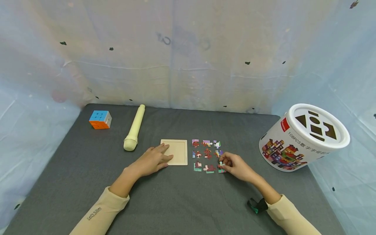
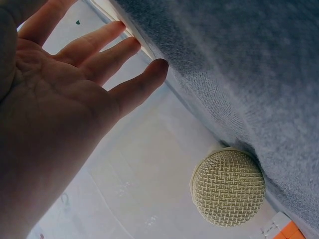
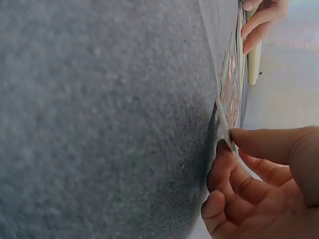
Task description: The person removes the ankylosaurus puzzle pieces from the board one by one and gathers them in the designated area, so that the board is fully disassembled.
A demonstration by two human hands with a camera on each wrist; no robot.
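Note:
My left hand (image 1: 151, 161) lies with straight, spread fingers on the left part of a square wooden puzzle tray (image 1: 180, 152). To the tray's right, several jigsaw pieces (image 1: 208, 154) in red, purple and green are laid out in rows. At the near right corner of these rows, my right hand (image 1: 237, 166) pinches a jigsaw piece (image 1: 221, 170) between thumb and finger. In the right wrist view this piece (image 3: 224, 119) is tilted, one edge close to the cloth. The left wrist view shows the palm and fingertips, the tray mostly out of sight.
A pale yellow microphone (image 1: 135, 129) lies left of the tray, beyond the left hand. Farther left sits a puzzle cube (image 1: 100, 119). A large white block bucket (image 1: 293, 143) stands at the right. A dark strap (image 1: 258, 206) is by the right sleeve. Grey cloth (image 1: 176, 202) covers the table.

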